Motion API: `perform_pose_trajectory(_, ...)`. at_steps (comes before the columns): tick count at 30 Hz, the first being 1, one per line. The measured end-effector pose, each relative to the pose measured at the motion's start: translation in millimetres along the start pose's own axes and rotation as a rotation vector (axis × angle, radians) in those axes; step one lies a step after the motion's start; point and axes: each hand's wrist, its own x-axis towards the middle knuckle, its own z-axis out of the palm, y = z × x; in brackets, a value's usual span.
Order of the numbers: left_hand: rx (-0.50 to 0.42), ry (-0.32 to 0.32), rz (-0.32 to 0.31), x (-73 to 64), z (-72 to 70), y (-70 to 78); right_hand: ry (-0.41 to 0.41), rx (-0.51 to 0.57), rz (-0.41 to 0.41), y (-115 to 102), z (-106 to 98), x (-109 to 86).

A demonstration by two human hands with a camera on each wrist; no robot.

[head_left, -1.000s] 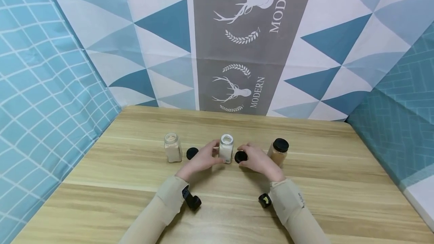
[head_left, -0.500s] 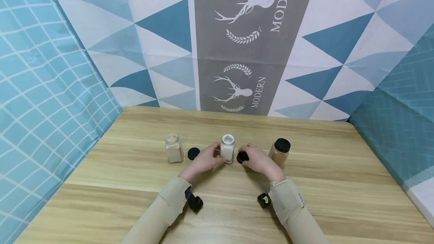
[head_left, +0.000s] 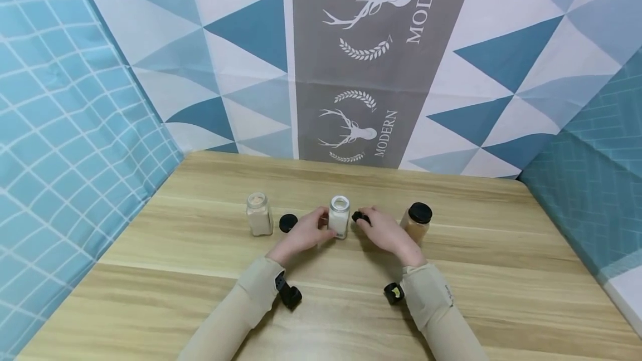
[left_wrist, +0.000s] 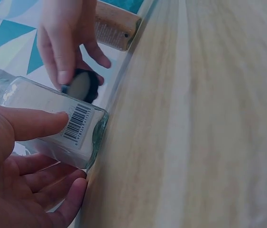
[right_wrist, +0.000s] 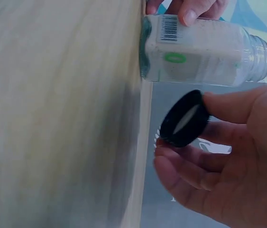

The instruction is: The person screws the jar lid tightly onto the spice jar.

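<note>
My left hand (head_left: 305, 231) grips a glass jar (head_left: 339, 217) of white contents, upright on the table with its mouth uncovered. A barcode label shows on that jar (left_wrist: 52, 118) in the left wrist view, thumb beside it. Just right of it, my right hand (head_left: 385, 231) pinches a black screw lid (right_wrist: 184, 119) between thumb and fingers. The lid is tilted and raised off the table, its pale inner liner partly showing in the right wrist view. Lid and jar are apart.
To the left stands another uncovered jar (head_left: 259, 215) of pale contents, with a black lid (head_left: 288, 223) lying beside it. A jar with tan contents and a black cap (head_left: 419, 213) stands right of my right hand. A patterned cloth (head_left: 241, 60) hangs behind the wooden table (head_left: 200, 249).
My right hand has lifted the black lid off the table and tilted it. My left hand keeps holding the jar in place. The head view has shifted slightly.
</note>
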Motion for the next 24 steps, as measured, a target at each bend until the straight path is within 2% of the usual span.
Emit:
perform_pose_trajectory(6,-0.013,-0.009,0.027,4.2,-4.3,-3.0,0.111,0.071,-0.002,-6,-8,1.1)
perform_pose_trajectory(12,-0.037,-0.014,0.027,3.9,-3.7,-4.4,0.222,0.171,0.005,-10,-9,-0.1)
perform_pose_trajectory(18,-0.074,-0.05,0.046,2.9,-6.9,-6.7,0.334,0.332,-0.039,-14,-10,-1.5)
perform_pose_trajectory(24,-0.119,-0.067,0.039,4.0,-9.2,-9.3,0.368,0.446,-0.064,-21,-13,-4.1)
